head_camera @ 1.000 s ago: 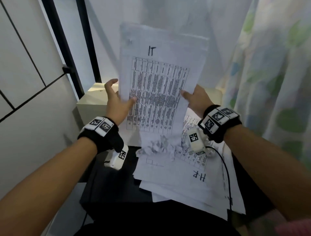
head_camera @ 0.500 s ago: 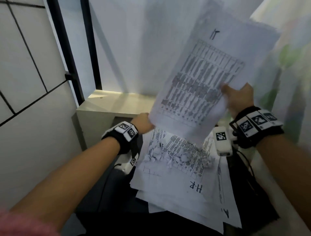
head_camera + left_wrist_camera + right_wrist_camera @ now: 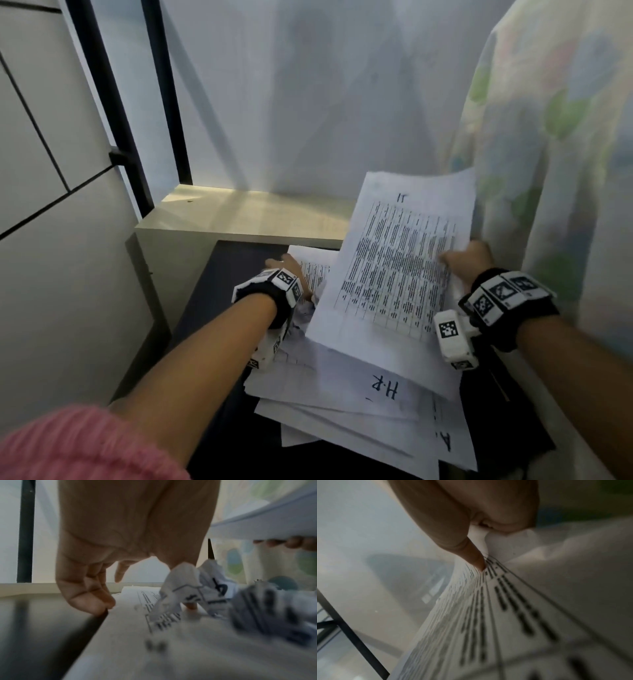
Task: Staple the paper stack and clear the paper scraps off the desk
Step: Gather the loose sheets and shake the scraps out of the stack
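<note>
The right hand (image 3: 467, 261) holds a printed sheet (image 3: 397, 263) up above the pile (image 3: 346, 401) of papers. Its thumb (image 3: 471, 553) presses on top of the sheet and its fingers (image 3: 281, 542) curl under the edge, so the sheet is pinched tight. The sheet is tilted, with its far end higher than the pile. It has a table of dark print and a mark at the top (it looks like "11" or "IT", hard to tell).

The left hand (image 3: 287, 270) is down at the far left corner of the pile. Its fingertips (image 3: 96, 601) touch the edge of the top paper there, right where the paper meets the dark desk (image 3: 205, 308). The fingers bend down loosely and hold nothing.

Crumpled scraps (image 3: 197, 588) sit on top of the pile, just beside the left hand and under the lifted sheet. One scrap shows dark printed lines.

The pile lies messy on the desk, with sheets sticking out at different angles. One sheet in the pile says "H.R" (image 3: 385, 389).

Behind the pile is a pale ledge (image 3: 253, 212). A flowery curtain (image 3: 555, 137) hangs to the right of the pile.
</note>
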A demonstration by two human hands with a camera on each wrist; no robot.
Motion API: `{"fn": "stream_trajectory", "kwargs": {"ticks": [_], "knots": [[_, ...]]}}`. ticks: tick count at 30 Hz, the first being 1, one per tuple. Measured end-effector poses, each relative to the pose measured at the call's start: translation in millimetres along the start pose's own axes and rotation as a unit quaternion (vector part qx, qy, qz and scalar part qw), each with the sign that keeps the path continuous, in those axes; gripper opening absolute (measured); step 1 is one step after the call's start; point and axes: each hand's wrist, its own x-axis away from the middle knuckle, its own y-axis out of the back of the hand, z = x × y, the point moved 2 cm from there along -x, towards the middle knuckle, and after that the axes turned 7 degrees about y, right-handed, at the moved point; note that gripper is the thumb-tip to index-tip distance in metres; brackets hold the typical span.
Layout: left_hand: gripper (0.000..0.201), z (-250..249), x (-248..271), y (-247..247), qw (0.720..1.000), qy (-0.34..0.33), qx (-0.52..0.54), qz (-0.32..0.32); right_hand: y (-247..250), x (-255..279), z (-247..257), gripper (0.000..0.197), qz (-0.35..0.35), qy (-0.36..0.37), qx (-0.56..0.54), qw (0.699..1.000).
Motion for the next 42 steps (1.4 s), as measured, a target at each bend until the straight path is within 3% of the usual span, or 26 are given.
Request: {"fn": "stream_trajectory", "kwargs": {"ticks": [5,9,11,13,14,17,18,22,26,29,33,37,42], "knots": [[0.042,-2.1,8.0,8.3,0.998,-0.059,-0.018,0.023,-29.5,18.6,-29.7,0.036,0.082,-0.048,0.083,0.992],[0.035,-1.4,8.0,5.7,0.993,-0.076,0.061,0.064,-45.1,33.0,-41.2,0.032,0.135,-0.064,0.162,0.975],[0.017,0.3,9.0,6.4,0.994,-0.061,0.058,0.063,-48.2,34.1,-42.3,0.032,0.133,-0.073,0.2,0.968],[0.019,0.5,10.6,8.4,0.997,-0.041,0.046,0.046,-51.9,34.7,-40.3,0.035,0.115,-0.076,0.226,0.964],[0.01,-0.6,14.1,9.7,0.998,-0.035,0.024,0.048,-54.2,35.5,-38.8,0.037,0.11,-0.08,0.234,0.963],[0.049,-0.7,-7.6,-3.6,0.999,0.003,0.004,0.043,-59.2,33.3,-40.8,0.042,0.104,-0.095,0.219,0.965],[0.054,1.1,-7.9,-3.9,0.999,-0.001,0.012,0.035,-59.1,33.3,-41.8,0.043,0.101,-0.105,0.212,0.966],[0.022,6.7,5.2,11.7,0.996,-0.039,0.064,0.048,-53.9,26.6,-47.5,0.045,0.093,-0.113,0.172,0.974],[0.037,5.7,3.5,12.5,0.975,-0.066,0.193,0.085,-49.5,21.8,-51.9,0.035,0.105,-0.113,0.125,0.98],[0.04,3.9,4.5,13.0,0.966,-0.074,0.226,0.104,-51.5,21.0,-55.2,0.029,0.11,-0.105,0.114,0.982],[0.05,3.5,8.2,17.9,0.96,-0.093,0.257,0.066,-57.7,17.2,-55.8,0.025,0.086,-0.082,0.109,0.987],[0.053,4.2,7.0,22.1,0.961,-0.116,0.25,0.032,-61.8,14.4,-53.4,0.027,0.068,-0.052,0.12,0.989],[0.069,14.4,-11.2,10.1,0.966,-0.143,0.214,0.029,-64.0,17.5,-52.4,0.032,0.13,-0.066,0.09,0.985]]}}
